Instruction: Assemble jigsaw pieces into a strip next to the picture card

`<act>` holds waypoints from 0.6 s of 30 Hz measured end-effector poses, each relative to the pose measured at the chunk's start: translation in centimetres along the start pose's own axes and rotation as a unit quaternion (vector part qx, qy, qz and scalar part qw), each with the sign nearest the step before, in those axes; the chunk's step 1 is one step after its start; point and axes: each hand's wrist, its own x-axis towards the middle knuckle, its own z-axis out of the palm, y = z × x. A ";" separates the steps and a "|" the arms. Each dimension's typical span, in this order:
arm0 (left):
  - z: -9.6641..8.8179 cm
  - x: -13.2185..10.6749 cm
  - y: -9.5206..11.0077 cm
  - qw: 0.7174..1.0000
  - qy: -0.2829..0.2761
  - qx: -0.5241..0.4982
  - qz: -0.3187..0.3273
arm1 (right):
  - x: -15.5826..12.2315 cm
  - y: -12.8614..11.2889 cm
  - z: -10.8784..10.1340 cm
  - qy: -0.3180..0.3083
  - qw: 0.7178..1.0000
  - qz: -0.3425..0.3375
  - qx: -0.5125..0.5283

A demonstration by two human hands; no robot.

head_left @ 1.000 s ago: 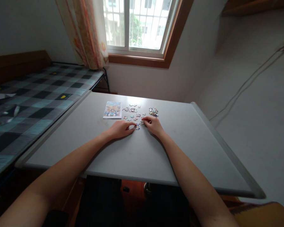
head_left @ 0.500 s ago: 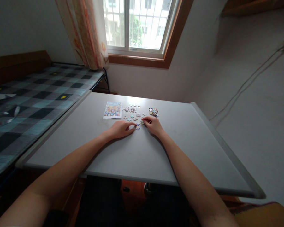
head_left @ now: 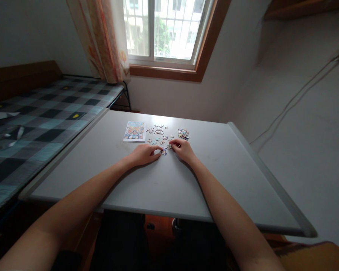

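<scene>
Your left hand (head_left: 144, 154) and your right hand (head_left: 183, 148) are both bare. Your left arm (head_left: 73, 199) and right arm (head_left: 222, 195) are bare too, as far up as they show. They look smooth and plain, thin at the wrists and fatter near the elbows. Past the front edge of the tabletop (head_left: 155, 188), you have black trousers (head_left: 118, 233) on. Both legs look wide and all one dark colour. It is too dim down there to see any seams or folds.
</scene>
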 end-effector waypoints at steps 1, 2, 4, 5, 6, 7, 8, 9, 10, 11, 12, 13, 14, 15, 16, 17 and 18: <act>0.0 0.0 0.0 1.000 -0.001 -0.001 0.000 | 0.0 0.0 0.0 -0.001 1.000 0.000 -0.001; 0.0 0.0 0.0 1.000 -0.001 -0.001 0.001 | 0.0 0.0 0.0 -0.002 1.000 0.001 -0.001; 0.0 0.0 0.0 1.000 -0.001 0.000 0.000 | 0.0 -0.1 0.0 -0.003 1.000 0.003 -0.001; 0.0 0.0 0.0 1.000 0.000 0.000 0.000 | 0.0 0.0 0.0 -0.003 1.000 0.004 0.000; 0.0 0.0 -0.1 1.000 0.000 0.000 0.001 | 0.0 0.0 0.0 -0.003 1.000 0.004 0.000; 0.0 0.0 -0.1 1.000 -0.001 0.001 0.001 | 0.0 0.0 0.0 -0.003 1.000 0.004 0.000; 0.0 0.0 -0.1 1.000 -0.001 0.002 0.002 | 0.0 0.0 0.0 -0.003 1.000 0.002 -0.001; 0.0 0.0 -0.1 1.000 -0.002 0.003 0.002 | 0.0 0.1 0.0 -0.003 1.000 0.001 -0.001; 0.0 0.0 -0.1 1.000 -0.003 0.004 0.001 | 0.0 0.1 0.0 -0.004 1.000 -0.001 -0.001; 0.0 0.0 -0.1 1.000 -0.003 0.005 0.000 | 0.0 0.1 0.1 -0.004 1.000 -0.002 -0.001; 0.0 0.0 -0.1 1.000 -0.003 0.005 -0.001 | 0.0 0.2 0.1 -0.004 1.000 -0.003 -0.001; 0.0 0.0 0.0 1.000 -0.004 0.005 -0.001 | 0.0 0.2 0.1 -0.004 1.000 -0.004 -0.002; 0.0 0.0 0.0 1.000 -0.005 0.004 0.000 | 0.0 0.2 0.1 -0.003 1.000 -0.005 -0.002; 0.0 0.0 0.0 1.000 -0.006 0.003 0.000 | 0.0 0.2 0.1 -0.003 1.000 -0.005 -0.003; -0.1 0.0 0.0 1.000 -0.007 0.002 0.001 | 0.0 0.2 0.0 -0.004 1.000 -0.004 -0.003; -0.1 0.0 0.0 1.000 -0.007 0.002 0.001 | 0.0 0.2 0.0 -0.005 1.000 -0.003 -0.003; -0.1 0.0 0.0 1.000 -0.006 0.002 0.002 | 0.0 0.1 -0.1 -0.010 1.000 -0.003 -0.005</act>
